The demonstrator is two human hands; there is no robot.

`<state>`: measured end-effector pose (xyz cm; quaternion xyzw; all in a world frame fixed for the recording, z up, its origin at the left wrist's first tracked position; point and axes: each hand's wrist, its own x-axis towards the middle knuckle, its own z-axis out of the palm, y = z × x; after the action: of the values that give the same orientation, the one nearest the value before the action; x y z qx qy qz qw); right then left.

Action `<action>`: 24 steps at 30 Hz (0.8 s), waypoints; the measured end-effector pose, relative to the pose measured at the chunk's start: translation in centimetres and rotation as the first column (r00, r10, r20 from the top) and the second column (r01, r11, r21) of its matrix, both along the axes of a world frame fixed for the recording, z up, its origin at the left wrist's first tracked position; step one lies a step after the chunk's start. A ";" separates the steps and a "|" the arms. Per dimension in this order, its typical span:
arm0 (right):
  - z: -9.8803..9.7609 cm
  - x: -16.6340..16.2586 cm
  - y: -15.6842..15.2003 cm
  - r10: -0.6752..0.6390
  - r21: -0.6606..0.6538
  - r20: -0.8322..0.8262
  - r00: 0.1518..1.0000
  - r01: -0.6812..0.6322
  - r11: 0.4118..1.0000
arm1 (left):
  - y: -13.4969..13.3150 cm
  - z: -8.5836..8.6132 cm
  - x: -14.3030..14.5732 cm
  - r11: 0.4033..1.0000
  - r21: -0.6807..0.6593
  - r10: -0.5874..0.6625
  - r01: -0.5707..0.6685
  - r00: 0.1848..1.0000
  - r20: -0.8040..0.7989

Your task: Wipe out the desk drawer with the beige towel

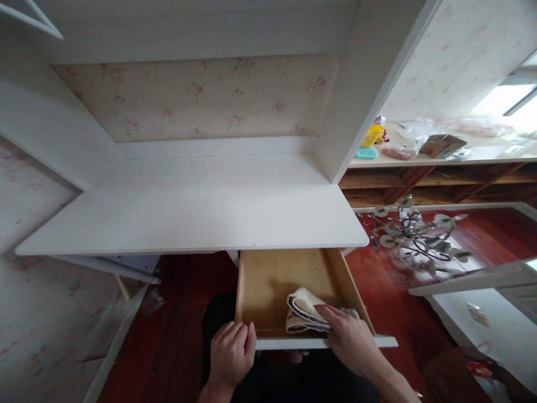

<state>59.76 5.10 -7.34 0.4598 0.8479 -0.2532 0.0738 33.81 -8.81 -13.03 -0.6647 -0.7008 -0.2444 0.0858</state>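
Note:
A wooden drawer (268, 280) with a white front is pulled out from under the white desk (210, 207). My left hand (232, 355) is closed at the left end of the drawer front, fingers curled over its edge. Inside the drawer, by the front right, is a folded cream cloth (306, 310) with dark edging. My right hand (352, 342) grips this cloth from the right and presses it down near the drawer's front wall; part of the fingers is hidden behind the cloth.
White hutch panels (364, 84) rise at the desk's back and sides. On the red wooden floor (180, 313) to the right lies a chandelier (428, 238). Behind it, a low wooden shelf (440, 162) carries a cardboard box (442, 145) and plastic bags. A white furniture piece (482, 319) stands at far right.

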 end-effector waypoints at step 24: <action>-0.1 1.1 -3.2 0.131 -0.031 0.053 0.990 -0.130 0.991 | -4.4 0.6 2.6 0.994 -0.045 0.098 -0.097 0.995 0.020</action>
<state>60.89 1.93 -7.48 0.4092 0.8702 -0.2468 0.1199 36.42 -13.24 -12.39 -0.6287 -0.7385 -0.2316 0.0752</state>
